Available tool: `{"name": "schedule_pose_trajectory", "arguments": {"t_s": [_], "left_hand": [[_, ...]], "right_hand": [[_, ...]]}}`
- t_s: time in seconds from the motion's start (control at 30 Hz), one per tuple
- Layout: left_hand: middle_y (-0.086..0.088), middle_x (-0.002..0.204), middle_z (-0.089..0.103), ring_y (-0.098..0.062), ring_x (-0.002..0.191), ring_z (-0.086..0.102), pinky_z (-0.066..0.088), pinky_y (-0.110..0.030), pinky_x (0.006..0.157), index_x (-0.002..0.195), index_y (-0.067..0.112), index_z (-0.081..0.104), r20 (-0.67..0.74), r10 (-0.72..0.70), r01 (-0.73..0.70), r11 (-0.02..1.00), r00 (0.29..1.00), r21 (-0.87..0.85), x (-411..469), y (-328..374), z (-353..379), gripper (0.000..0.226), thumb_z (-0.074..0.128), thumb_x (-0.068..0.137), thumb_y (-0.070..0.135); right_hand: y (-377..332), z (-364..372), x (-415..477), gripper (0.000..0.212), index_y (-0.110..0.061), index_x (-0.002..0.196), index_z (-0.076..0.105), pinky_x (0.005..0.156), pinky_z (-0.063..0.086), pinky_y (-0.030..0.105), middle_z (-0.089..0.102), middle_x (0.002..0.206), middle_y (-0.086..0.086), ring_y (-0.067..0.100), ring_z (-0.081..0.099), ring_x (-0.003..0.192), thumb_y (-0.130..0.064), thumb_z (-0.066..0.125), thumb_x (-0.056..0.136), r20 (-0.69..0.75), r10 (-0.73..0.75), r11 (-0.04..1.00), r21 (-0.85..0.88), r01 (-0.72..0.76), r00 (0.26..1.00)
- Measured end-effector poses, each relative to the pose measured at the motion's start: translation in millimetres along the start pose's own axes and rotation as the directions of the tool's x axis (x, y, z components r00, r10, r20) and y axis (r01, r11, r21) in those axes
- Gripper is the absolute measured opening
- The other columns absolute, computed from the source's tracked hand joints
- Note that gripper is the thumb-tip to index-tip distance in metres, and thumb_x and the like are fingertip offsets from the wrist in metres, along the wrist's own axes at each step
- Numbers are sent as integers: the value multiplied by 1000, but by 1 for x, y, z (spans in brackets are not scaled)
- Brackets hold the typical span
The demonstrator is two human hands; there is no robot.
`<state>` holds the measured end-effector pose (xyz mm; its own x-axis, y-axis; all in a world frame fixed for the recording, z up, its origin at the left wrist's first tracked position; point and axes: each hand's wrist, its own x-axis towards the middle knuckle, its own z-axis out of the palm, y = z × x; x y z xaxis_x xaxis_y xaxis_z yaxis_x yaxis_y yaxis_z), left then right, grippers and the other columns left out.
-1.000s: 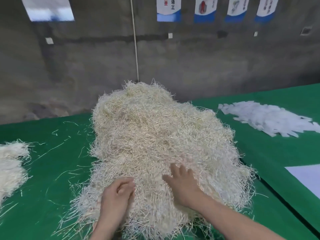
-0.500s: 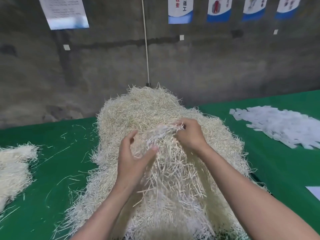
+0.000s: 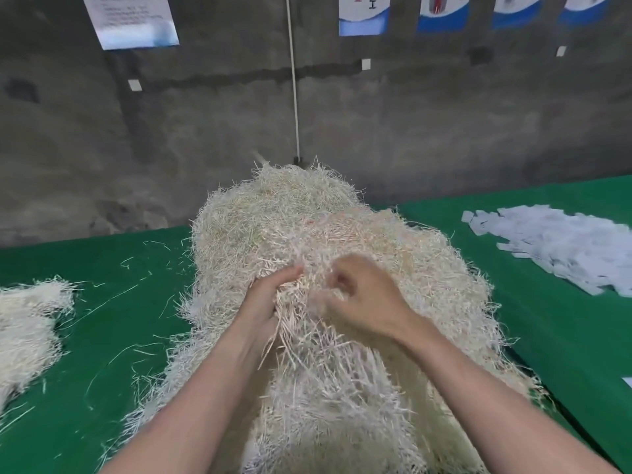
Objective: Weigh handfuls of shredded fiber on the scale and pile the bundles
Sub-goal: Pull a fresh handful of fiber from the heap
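A smaller pile of fiber lies at the far left of the green counter, well apart from the work. At centre, the heap of shredded fiber runs lengthwise from your body toward the concrete wall, directly under and ahead of both hands.

Your left hand grips the left flank of a raised handful, fingers curled into it. Your right hand, blurred, pinches the same handful from the upper right, fingers curled. The hands are close together with the handful between them, and neither is clearly nearer.

The strands are pale, thin, stiff-looking and tangled. Their ends trail down toward you and mesh with the heap below, so freeing the handful probably calls for a pull up and toward you. Loose strands could shed on the way. No scale is in view.

At right, a spread of white paper slips lies well apart from the heap.
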<state>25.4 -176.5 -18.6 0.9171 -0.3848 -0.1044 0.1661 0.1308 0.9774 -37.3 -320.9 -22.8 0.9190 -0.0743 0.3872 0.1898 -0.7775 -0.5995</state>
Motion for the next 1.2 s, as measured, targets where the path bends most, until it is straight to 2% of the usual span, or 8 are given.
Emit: {"name": "schedule_pose_trajectory", "arguments": {"t_s": [0.1, 0.23, 0.43, 0.6, 0.8, 0.97, 1.07, 1.2], "left_hand": [[-2, 145, 38, -25, 137, 27, 25, -49, 108, 103, 24, 61, -83, -6, 2, 999, 997, -52, 0, 8, -3, 46, 71, 59, 32], [-8, 147, 39, -27, 138, 29, 18, -48, 115, 99, 16, 63, -199, 36, -55, 994, 979, -90, 8, 26, -27, 37, 70, 63, 16], [-7, 142, 45, -27, 136, 32, 20, -48, 113, 88, 14, 64, -153, 33, -38, 999, 988, -29, 6, 21, -32, 21, 73, 69, 16], [6, 108, 56, -15, 99, 50, 41, -32, 81, 91, 16, 63, -67, 59, -63, 996, 996, -58, -1, 23, -28, 36, 68, 57, 28], [-9, 138, 45, -32, 131, 37, 24, -56, 110, 97, 14, 69, -124, 9, -27, 990, 992, -140, -12, 22, -35, 40, 71, 59, 26], [-5, 141, 44, -16, 125, 32, 13, -46, 110, 89, 17, 65, -156, 48, -45, 999, 987, 20, -18, 6, -38, 37, 69, 56, 32], [11, 121, 53, -14, 128, 31, 10, -45, 112, 84, 20, 69, -70, 22, -16, 996, 997, 88, -17, 9, -39, 32, 70, 57, 36], [25, 112, 46, -17, 130, 34, 11, -47, 113, 72, 24, 75, -9, 6, -5, 995, 1000, 97, -21, 18, -37, 20, 71, 56, 36]], "right_hand": [[30, 32, -12, 58, -31, 125, 47, 111, 21, 48, 41, 139, 1, 22, 37, 128, -65, 46, 79, 251, 74, 843, -532, 74, 965], [84, 40, -42, 54, -27, 145, 30, 115, 9, 52, 23, 154, 13, 28, 22, 140, -28, 47, 94, 401, 404, 699, -715, 5, 822], [48, -16, -22, 22, -35, 70, 46, 89, 46, 30, 51, 78, -16, -6, 43, 74, -47, 65, 72, 191, 243, 926, -337, -169, 951], [-3, -4, 15, 15, -32, 81, 46, 76, 36, 17, 48, 93, -15, 0, 44, 86, -20, 56, 80, 28, -151, 981, -120, 154, 988], [41, 59, -19, 54, -20, 131, 46, 112, 27, 48, 21, 154, 4, 27, 32, 132, -28, 61, 80, 495, 278, 842, -538, 39, 823], [55, 22, -31, 36, -26, 118, 56, 105, 38, 42, 55, 115, -9, 15, 48, 110, -28, 61, 83, 582, 393, 851, -524, -42, 712], [28, -21, -7, 5, -26, 82, 59, 77, 51, 22, 64, 91, -7, 9, 61, 86, -27, 63, 85, 362, 280, 931, -327, -160, 889], [-15, -26, 21, 63, -31, 107, 42, 86, 44, 27, 48, 116, -13, 2, 48, 101, -48, 80, 60, 183, 46, 989, -143, -20, 982]]}}
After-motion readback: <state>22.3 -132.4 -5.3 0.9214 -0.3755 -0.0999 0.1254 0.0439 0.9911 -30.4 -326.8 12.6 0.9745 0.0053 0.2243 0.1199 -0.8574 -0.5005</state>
